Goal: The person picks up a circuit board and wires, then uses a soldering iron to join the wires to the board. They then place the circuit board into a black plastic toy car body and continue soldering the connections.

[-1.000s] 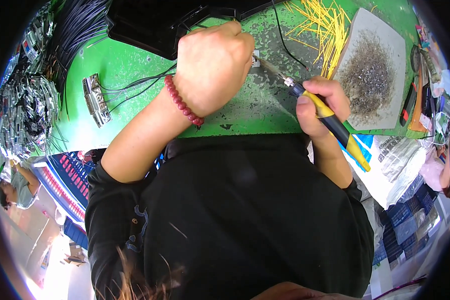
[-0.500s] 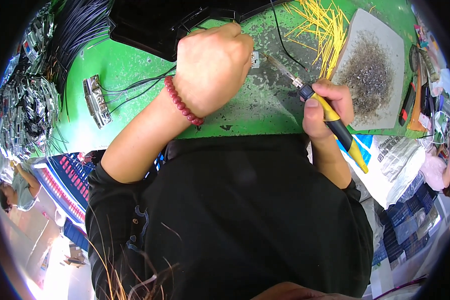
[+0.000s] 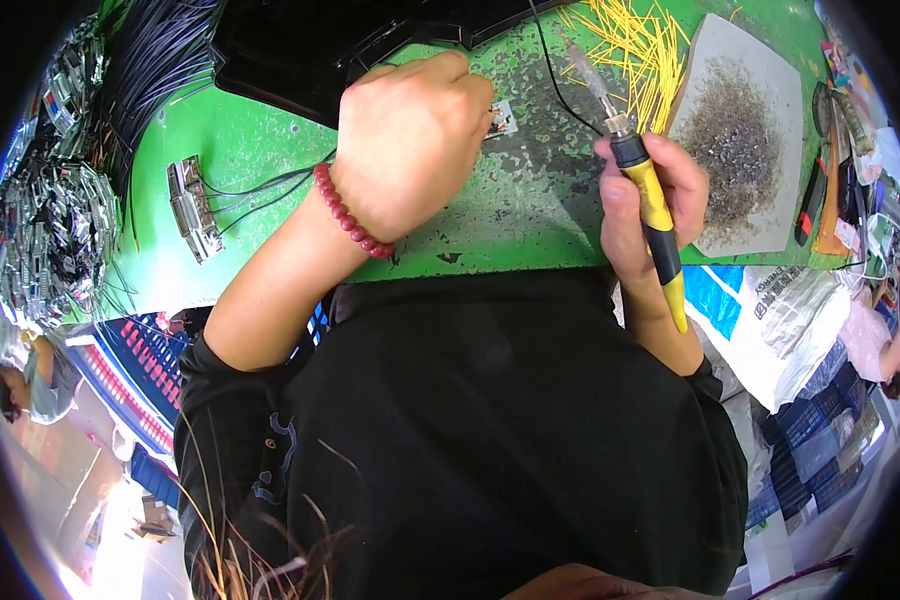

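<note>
Two bare hands work over a worn green bench. At the far left lies a heap of silvery metal connectors, and nearer in a single connector trails thin black wires toward the left hand. That hand is curled shut, fingertips pinching a small circuit board flat against the bench, seemingly to steady it. Just right, the right hand is wrapped tight around a yellow-and-black soldering iron, its tip raised clear of the board and pointing up toward loose yellow wire pieces. A grey cleaning pad sits beside it, within easy reach.
</note>
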`<state>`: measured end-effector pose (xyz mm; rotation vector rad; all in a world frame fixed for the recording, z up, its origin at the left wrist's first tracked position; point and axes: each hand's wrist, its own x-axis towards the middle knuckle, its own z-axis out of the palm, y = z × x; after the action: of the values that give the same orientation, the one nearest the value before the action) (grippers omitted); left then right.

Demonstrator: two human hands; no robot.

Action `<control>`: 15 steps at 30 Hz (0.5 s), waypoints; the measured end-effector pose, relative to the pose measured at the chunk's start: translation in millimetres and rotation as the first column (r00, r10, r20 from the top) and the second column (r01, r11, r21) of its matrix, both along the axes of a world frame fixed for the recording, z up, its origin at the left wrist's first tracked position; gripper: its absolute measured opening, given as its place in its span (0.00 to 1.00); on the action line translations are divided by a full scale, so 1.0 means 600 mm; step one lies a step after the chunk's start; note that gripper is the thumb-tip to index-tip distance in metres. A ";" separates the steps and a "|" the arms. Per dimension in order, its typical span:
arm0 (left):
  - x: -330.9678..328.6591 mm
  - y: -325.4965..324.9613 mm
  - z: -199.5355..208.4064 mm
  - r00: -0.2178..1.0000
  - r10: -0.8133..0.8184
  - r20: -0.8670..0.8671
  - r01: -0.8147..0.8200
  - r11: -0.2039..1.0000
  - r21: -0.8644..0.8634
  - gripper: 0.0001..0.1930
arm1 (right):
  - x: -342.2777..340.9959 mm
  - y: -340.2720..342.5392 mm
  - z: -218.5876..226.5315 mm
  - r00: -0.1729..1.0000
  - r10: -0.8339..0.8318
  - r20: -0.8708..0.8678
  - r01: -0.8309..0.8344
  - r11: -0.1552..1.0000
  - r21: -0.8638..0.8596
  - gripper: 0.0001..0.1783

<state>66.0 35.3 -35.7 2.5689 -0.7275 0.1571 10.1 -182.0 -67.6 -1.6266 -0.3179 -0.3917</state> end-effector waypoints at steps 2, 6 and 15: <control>0.000 0.000 -0.001 1.000 -0.007 0.001 0.007 1.000 -0.020 0.04 | 0.005 -0.001 -0.004 0.999 0.039 -0.010 -0.038 0.998 0.047 0.23; -0.003 0.002 0.009 0.997 0.029 -0.066 -0.039 0.987 -0.158 0.04 | 0.020 0.004 0.020 0.994 0.005 -0.112 -0.018 0.993 -0.119 0.14; 0.001 0.005 0.005 0.999 0.006 -0.047 -0.020 0.952 -0.306 0.05 | 0.058 0.058 0.021 1.000 -0.026 0.017 0.030 0.951 -0.307 0.20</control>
<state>66.5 38.4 -32.5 2.2735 -0.6163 0.1984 44.7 -147.4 -55.3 -1.9358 -0.3807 -0.3881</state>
